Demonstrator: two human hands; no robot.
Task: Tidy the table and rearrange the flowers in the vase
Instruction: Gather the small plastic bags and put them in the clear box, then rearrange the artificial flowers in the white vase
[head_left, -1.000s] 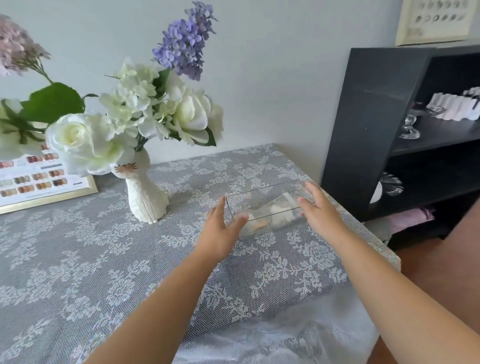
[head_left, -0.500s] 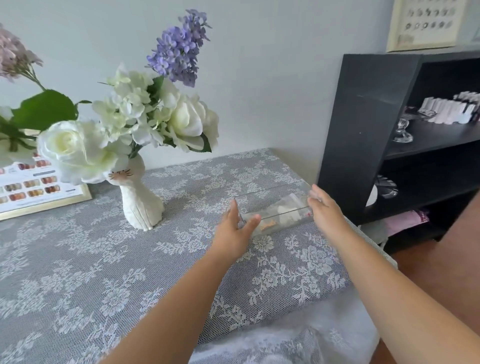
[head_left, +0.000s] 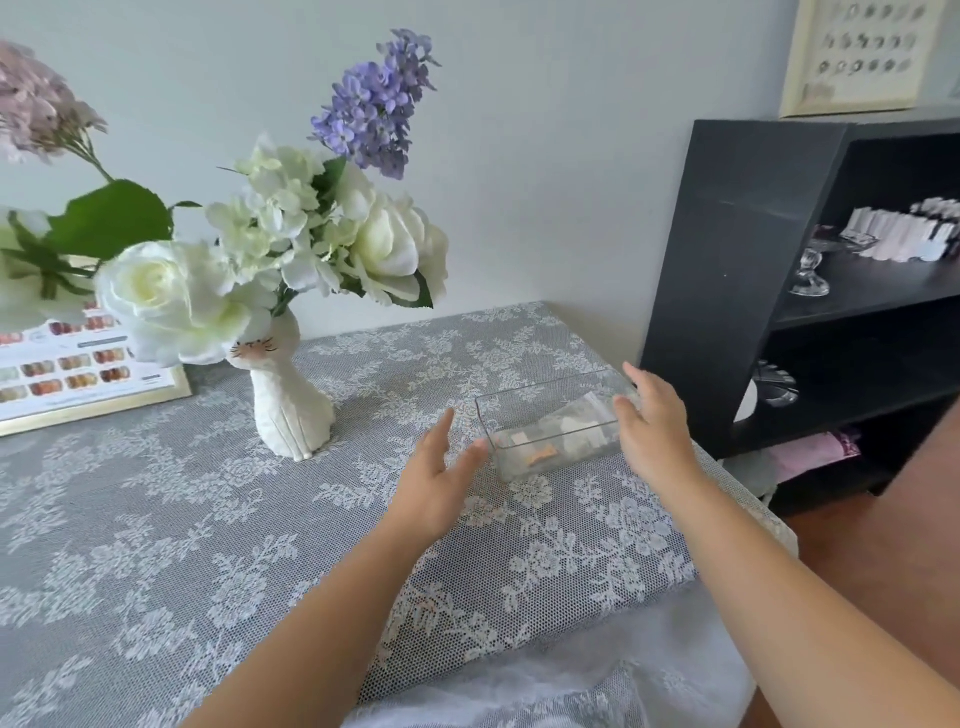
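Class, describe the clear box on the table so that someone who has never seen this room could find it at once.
Start at the black shelf unit on the right; the table with the grey lace cloth stands beside it. Near that end lies a long clear box, between the left hand and right hand. Unlike the white cat vase, it is see-through, showing small packets inside.

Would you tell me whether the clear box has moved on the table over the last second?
Yes. The clear box has slid rightwards, away from the cat vase and closer to the tablecloth's right edge.

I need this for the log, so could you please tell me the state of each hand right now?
Left hand: open, holding nothing, thumb tip by the clear box.
Right hand: open, against the box's right end, not gripping.
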